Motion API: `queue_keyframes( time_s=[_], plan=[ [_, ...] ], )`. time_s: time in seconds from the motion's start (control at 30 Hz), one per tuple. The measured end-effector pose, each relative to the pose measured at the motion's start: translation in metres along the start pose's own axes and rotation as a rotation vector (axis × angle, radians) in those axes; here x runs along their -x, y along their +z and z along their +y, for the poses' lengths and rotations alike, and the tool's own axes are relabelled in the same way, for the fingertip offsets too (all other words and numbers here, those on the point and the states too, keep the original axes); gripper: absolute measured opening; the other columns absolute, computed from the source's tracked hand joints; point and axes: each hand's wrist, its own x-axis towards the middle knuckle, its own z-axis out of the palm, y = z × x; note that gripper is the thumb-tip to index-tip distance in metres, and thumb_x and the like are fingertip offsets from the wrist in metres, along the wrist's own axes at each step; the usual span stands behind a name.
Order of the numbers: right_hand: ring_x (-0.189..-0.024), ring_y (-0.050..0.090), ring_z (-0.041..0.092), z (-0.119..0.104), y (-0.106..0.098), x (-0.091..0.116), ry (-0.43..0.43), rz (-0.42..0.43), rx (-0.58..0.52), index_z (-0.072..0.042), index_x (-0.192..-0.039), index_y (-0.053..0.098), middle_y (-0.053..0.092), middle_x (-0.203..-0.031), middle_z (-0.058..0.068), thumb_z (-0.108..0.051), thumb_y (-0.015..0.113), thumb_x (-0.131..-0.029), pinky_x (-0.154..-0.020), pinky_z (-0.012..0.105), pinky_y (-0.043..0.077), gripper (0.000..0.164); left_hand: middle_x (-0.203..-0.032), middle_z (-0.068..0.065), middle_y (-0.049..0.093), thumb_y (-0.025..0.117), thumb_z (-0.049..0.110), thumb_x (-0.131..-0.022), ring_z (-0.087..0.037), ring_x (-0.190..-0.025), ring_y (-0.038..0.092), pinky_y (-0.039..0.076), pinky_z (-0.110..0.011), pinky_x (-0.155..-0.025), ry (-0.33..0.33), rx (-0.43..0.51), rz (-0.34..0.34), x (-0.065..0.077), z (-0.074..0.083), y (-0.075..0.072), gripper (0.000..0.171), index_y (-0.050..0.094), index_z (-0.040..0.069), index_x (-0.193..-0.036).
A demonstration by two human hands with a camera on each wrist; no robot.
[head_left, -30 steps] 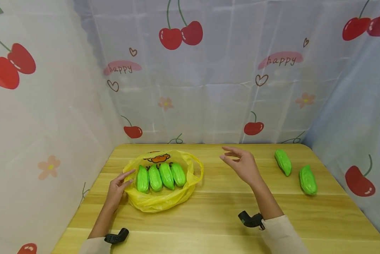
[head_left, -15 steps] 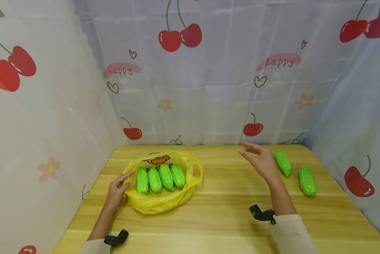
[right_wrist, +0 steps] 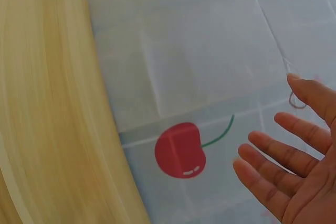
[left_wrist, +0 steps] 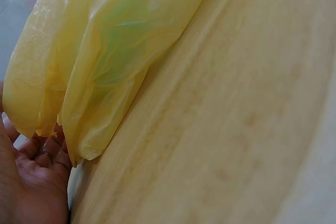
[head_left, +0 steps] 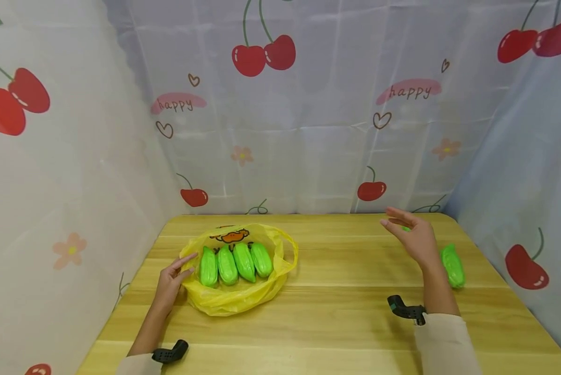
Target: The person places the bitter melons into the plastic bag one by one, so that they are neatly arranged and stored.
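Observation:
A crinkled yellow plastic bag (head_left: 233, 306) lies on the table with its mouth spread, its printed inside showing. Several glossy bright green, elongated, ribbed pieces with pointed ends (head_left: 227, 265) lie side by side in it. My left hand (head_left: 169, 284) touches the bag's left rim, fingers extended and thumb apart; in the left wrist view the bag (left_wrist: 110, 51) partly covers the fingers. Over the table's right side my right hand (head_left: 418, 240) hovers with nothing in it, its fingers spread. Behind it a green piece (head_left: 406, 228) is mostly hidden, and another (head_left: 452, 266) lies beyond the wrist.
The wooden table (head_left: 327, 333) carries the bag on its left half and two loose green pieces at the right. A cherry-printed curtain (head_left: 285, 135) hangs along the back and both sides. Each wrist wears a black camera (head_left: 170, 352).
My right hand has moved rightward, from the middle of the table to the loose green pieces, now covering most of one. My left hand and the bag have stayed in place.

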Motion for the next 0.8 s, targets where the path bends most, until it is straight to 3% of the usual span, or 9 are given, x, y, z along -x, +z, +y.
queue_keyframes(
  time_s=[0.13, 0.23, 0.3, 0.4, 0.53, 0.8],
  plan=[
    [-0.120, 0.060, 0.019, 0.011, -0.010, 0.001, -0.032, 0.011, 0.039, -0.012, -0.145, 0.059, 0.057, -0.145, 0.016, -0.040, 0.069, -0.097, -0.080, 0.014, 0.046, 0.057, -0.149, -0.026, 0.049, 0.062, 0.010, -0.102, -0.034, -0.154, 0.015, 0.024, -0.002, -0.106, -0.001, -0.002, 0.001, 0.000, 0.001, 0.000, 0.042, 0.056, -0.004, -0.142],
    [-0.117, 0.059, 0.009, 0.020, -0.018, 0.002, -0.023, 0.027, 0.061, -0.012, -0.146, 0.057, 0.054, -0.148, 0.016, -0.040, 0.069, -0.097, -0.081, 0.011, 0.044, 0.058, -0.149, -0.025, 0.049, 0.061, 0.009, -0.102, -0.034, -0.153, 0.016, 0.025, -0.002, -0.105, -0.004, -0.003, 0.001, 0.000, 0.002, 0.000, 0.043, 0.056, -0.004, -0.142],
    [-0.119, 0.059, 0.011, 0.026, -0.023, 0.004, 0.011, 0.040, 0.071, -0.013, -0.147, 0.056, 0.054, -0.148, 0.015, -0.043, 0.068, -0.097, -0.087, 0.017, 0.045, 0.059, -0.149, -0.026, 0.049, 0.062, 0.009, -0.102, -0.034, -0.154, 0.015, 0.024, -0.001, -0.104, -0.004, -0.005, 0.000, 0.000, 0.002, 0.000, 0.043, 0.056, -0.004, -0.142],
    [-0.127, 0.056, 0.026, 0.035, -0.032, 0.005, 0.075, 0.049, 0.086, -0.011, -0.150, 0.053, 0.053, -0.149, 0.015, -0.048, 0.066, -0.097, -0.101, 0.037, 0.047, 0.066, -0.149, -0.026, 0.049, 0.062, 0.010, -0.101, -0.034, -0.154, 0.014, 0.022, -0.001, -0.105, -0.003, -0.009, 0.003, 0.001, 0.002, 0.001, 0.043, 0.056, -0.004, -0.142],
    [-0.132, 0.048, 0.041, 0.046, -0.043, 0.008, 0.138, 0.064, 0.093, -0.009, -0.152, 0.048, 0.049, -0.151, 0.019, -0.053, 0.065, -0.095, -0.104, 0.063, 0.041, 0.073, -0.149, -0.025, 0.050, 0.063, 0.011, -0.101, -0.033, -0.154, 0.016, 0.023, -0.001, -0.105, -0.001, -0.016, 0.007, 0.000, 0.001, 0.001, 0.044, 0.057, -0.003, -0.142],
    [-0.132, 0.043, 0.045, 0.069, -0.062, 0.016, 0.195, 0.113, 0.120, -0.006, -0.154, 0.044, 0.045, -0.151, 0.028, -0.051, 0.063, -0.097, -0.105, 0.067, 0.036, 0.075, -0.148, -0.025, 0.050, 0.061, 0.011, -0.102, -0.033, -0.151, 0.023, 0.028, -0.004, -0.105, 0.011, -0.019, -0.002, 0.000, 0.000, 0.000, 0.043, 0.056, -0.003, -0.142]
  ],
)
